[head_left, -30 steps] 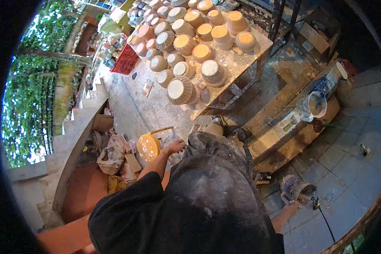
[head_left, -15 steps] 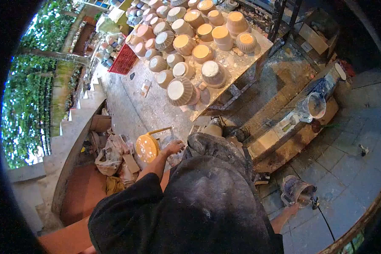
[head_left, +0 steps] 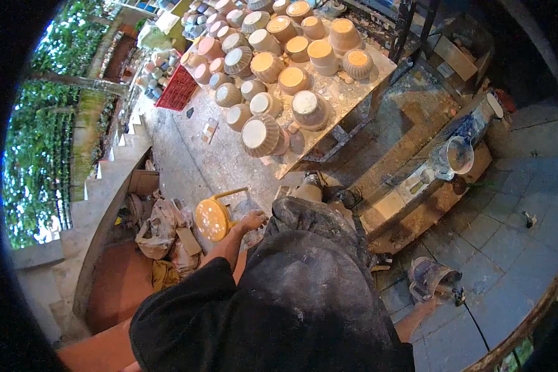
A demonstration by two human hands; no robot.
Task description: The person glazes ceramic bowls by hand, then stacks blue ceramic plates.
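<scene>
Yellow stool (head_left: pixel 211 219) | left hand (head_left: pixel 252 221) beside | right hand (head_left: pixel 425 308) by bucket (head_left: pixel 425 274), well right of stool | fingers unclear, can't tell grips

1. Worktable (head_left: pixel 344 93): crowded with plain and fluted pots (head_left: pixel 260 135).
2. Left of the worktable: red plastic crate (head_left: pixel 177 90).
3. Below its near corner: left hand (head_left: pixel 252 221); farther left, a yellow stool (head_left: pixel 211 220).
4. To its right: clear pail (head_left: pixel 460 155).
5. Well apart, lower right: right hand (head_left: pixel 425 307) against a grimy bucket (head_left: pixel 429 276).
</scene>
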